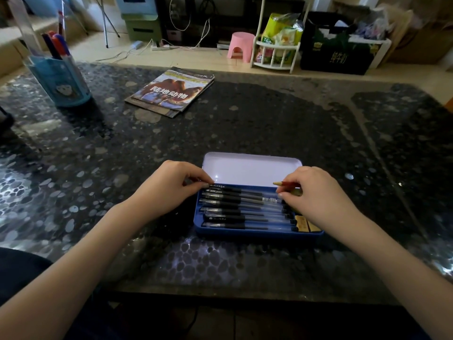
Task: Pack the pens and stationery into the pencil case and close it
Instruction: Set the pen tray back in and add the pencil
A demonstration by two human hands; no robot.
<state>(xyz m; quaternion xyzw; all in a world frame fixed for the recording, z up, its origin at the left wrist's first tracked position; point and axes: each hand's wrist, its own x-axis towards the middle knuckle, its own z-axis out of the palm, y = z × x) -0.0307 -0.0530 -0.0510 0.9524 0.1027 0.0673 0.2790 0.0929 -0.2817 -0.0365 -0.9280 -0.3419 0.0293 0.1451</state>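
A blue tin pencil case [257,233] lies open on the dark table, its white lid [252,169] tilted back. Several black pens [242,212] lie side by side inside it, and a tan eraser [305,225] sits at the right end. My left hand [169,190] pinches the end of the farthest pen at the case's left rim. My right hand [316,197] holds a short red pencil [285,184] over the case's right end, its pale tip pointing left.
A blue pen holder [61,79] with markers and a ruler stands at the far left. A stack of magazines [171,92] lies beyond the case. On the floor behind the table are a pink stool [240,46] and a white rack [277,55].
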